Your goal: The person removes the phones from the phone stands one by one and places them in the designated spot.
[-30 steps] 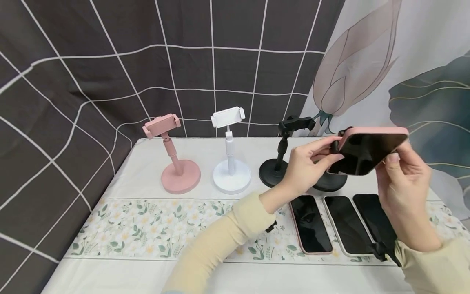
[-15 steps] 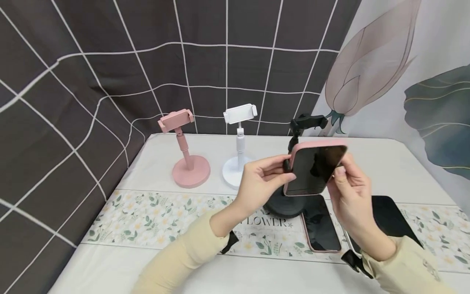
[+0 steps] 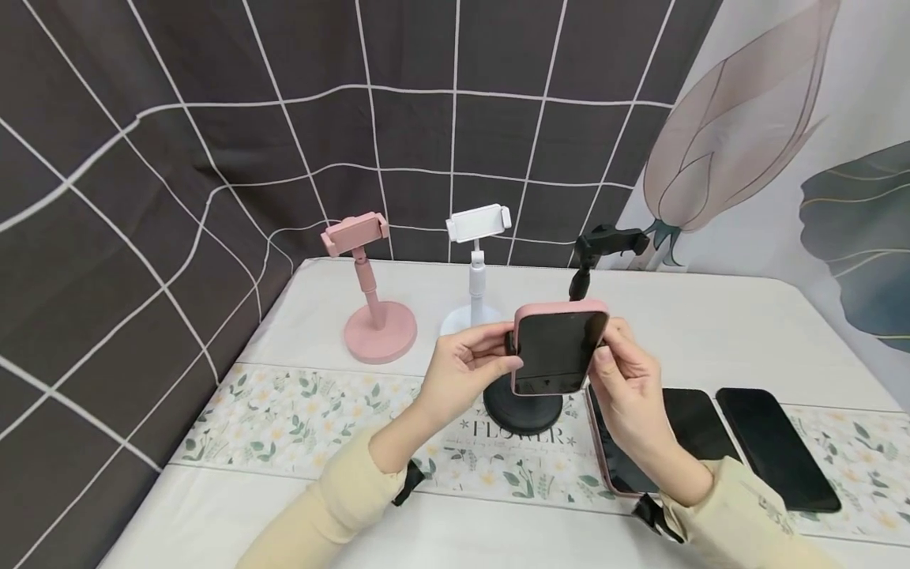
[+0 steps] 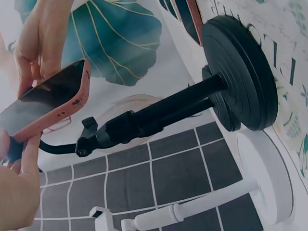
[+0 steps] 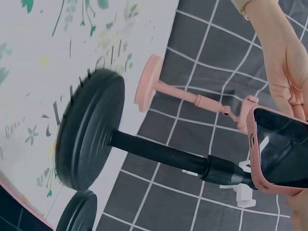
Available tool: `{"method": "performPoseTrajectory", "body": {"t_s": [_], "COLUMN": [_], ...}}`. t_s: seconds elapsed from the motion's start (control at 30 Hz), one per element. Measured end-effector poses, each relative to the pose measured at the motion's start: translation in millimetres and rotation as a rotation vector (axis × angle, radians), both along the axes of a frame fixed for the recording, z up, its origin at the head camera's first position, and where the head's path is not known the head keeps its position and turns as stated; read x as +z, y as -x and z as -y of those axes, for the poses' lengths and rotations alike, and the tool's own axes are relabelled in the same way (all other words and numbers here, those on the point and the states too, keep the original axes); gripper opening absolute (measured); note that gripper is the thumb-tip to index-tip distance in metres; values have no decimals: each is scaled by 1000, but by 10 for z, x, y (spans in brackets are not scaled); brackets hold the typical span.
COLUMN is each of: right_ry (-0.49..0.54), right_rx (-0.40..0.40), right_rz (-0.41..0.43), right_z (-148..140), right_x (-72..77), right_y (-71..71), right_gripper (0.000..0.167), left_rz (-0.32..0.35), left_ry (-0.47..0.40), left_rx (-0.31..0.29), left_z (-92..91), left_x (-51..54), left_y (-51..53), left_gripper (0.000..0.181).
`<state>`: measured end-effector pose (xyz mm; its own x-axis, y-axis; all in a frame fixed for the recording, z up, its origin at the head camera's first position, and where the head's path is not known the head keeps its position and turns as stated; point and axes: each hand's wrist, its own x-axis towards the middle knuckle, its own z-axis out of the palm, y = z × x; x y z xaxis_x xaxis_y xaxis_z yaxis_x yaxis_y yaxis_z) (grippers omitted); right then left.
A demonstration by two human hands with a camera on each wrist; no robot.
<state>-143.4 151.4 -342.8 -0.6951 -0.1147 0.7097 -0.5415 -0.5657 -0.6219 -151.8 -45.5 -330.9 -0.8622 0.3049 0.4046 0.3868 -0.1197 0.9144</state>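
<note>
A smartphone in a pink case [image 3: 558, 353] is held sideways, its dark screen facing me, in the clamp of a black phone stand [image 4: 178, 103]. At the phone's left end, my left hand [image 3: 465, 367] pinches its edge and the black clamp end with thumb and fingers. My right hand [image 3: 629, 387] grips the opposite end, thumb at the front and fingers behind. Below the phone is the stand's round base [image 3: 522, 411], over the flowered strip; whether it touches the table, I cannot tell. The phone hides much of the stem in the head view.
Behind stand a pink phone stand [image 3: 380, 332], a white one [image 3: 477, 280] and a second black one [image 3: 609, 241]. To the right lie a pink-edged phone [image 3: 618, 454], a phone partly behind my right hand [image 3: 700, 419] and a black phone [image 3: 778, 450]. A dark grid curtain [image 3: 398, 134] hangs behind.
Both hands have moved left and down in the head view with the phone and its black stand, from over the right side to the table's middle. The view has also shifted.
</note>
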Motion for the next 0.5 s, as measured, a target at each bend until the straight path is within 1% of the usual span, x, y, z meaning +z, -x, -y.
{"method": "performPoseTrajectory", "body": {"t_s": [0.03,0.1,0.2,0.27,0.33,0.37,0.43,0.5], "right_ry": [-35,-145,-293,-361,-384,-397,-447,-536], "right_rx": [-20,-94,-165,-180,-152,-149,-182,-254], "right_rz": [-16,-74,-187,-250,-276,-284,-290,-277], "right_z": [-20,-81,-190,-255,-297,-311,-338,-367], "right_x": [-4,-3,10,20,28,36,63,125], "right_y": [-2,11,55,76,83,79,57,17], "right_gripper": [37,35,32,31,31,31,33,36], "left_rz": [-15,-53,-152,-241,-360,-435,-612,-776], "left_ry": [11,33,80,123,177,221,337,448], "left_rx": [-2,0,1,1,-3,6,64,143], "left_z": [4,18,51,69,78,78,77,70], "left_x": [-11,-30,-50,-51,-50,-44,-39,-34], "left_y": [-5,-6,13,32,56,66,93,118], "left_gripper": [38,37,37,36,36,36,35,34]}}
